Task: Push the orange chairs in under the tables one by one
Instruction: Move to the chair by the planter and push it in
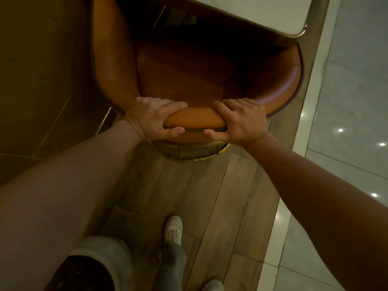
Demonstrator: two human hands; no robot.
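- While the left hand (154, 117) and the right hand (239, 120) sit side by side but apart, each is clamped on the top rim of the orange chair (113, 66), with fingers laid over the inner side of the backrest and the thumb hooked along its outer edge.
- A short stretch of padded rim shows bare between the two hands.
- The chair is a curved tub, its open front turned away from the person and toward the desk (262, 13).
- The desk's pale top, with a rounded gold-edged corner, overhangs the far part of the seat, which lies in shadow; the backrest and the near part of the seat stand out from under it.
- Below the backrest a round gold base ring (189, 153) rests on the wooden plank floor (210, 196).
- Nearer the person, a pale shoe (173, 228) and grey trouser legs stand on the planks.
- Glossy pale tiles (346, 80) run along the right, dark tiles (31, 80) along the left.
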